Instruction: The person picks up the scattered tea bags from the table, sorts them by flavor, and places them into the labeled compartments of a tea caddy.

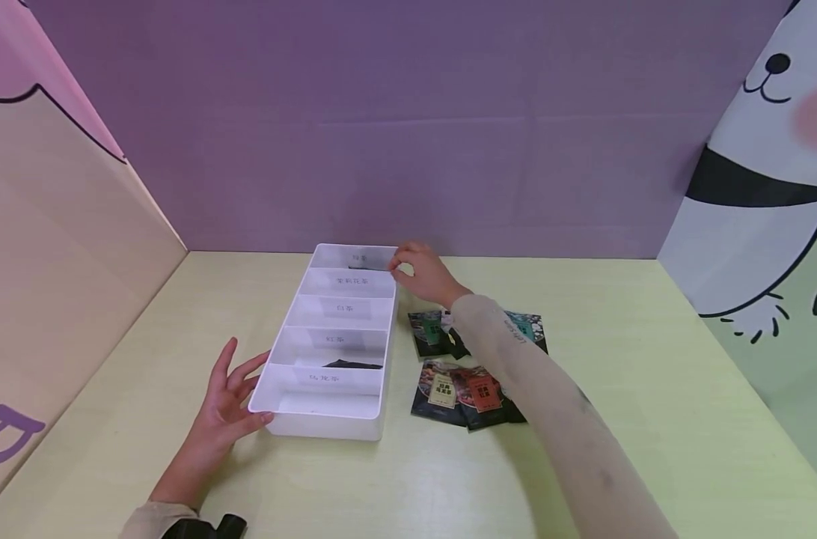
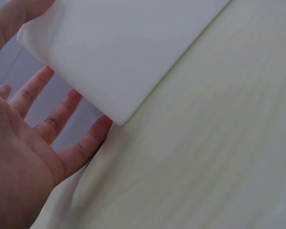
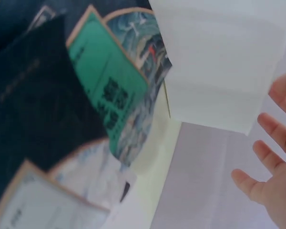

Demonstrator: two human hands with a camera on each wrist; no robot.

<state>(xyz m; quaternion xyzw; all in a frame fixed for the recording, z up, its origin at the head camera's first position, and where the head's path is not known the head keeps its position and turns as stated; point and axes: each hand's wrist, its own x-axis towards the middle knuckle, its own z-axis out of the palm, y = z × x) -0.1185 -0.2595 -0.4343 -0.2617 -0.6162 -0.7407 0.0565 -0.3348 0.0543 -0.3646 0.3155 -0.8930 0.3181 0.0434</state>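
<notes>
We see a white box (image 1: pixel 324 428) on the desk (image 1: pixel 314 494), just left of the middle of the frame, with five labelled compartments. At its lower left corner the left hand (image 1: pixel 227 408) has its fingers spread, thumb and fingertips touching the box. The right hand (image 1: pixel 427 273) reaches its upper right corner, fingers bent at the rim (we cannot tell whether they pinch anything). Beside them, a dark packet (image 1: pixel 368 268) shows in the farthest compartment; we make out another dark piece (image 1: pixel 351 365) in the second-nearest. Right of the box we find two groups of packets, the upper group (image 1: pixel 427 333) partly hidden by the sleeve (image 1: pixel 509 352), the lower group (image 1: pixel 442 393) overlapping.
</notes>
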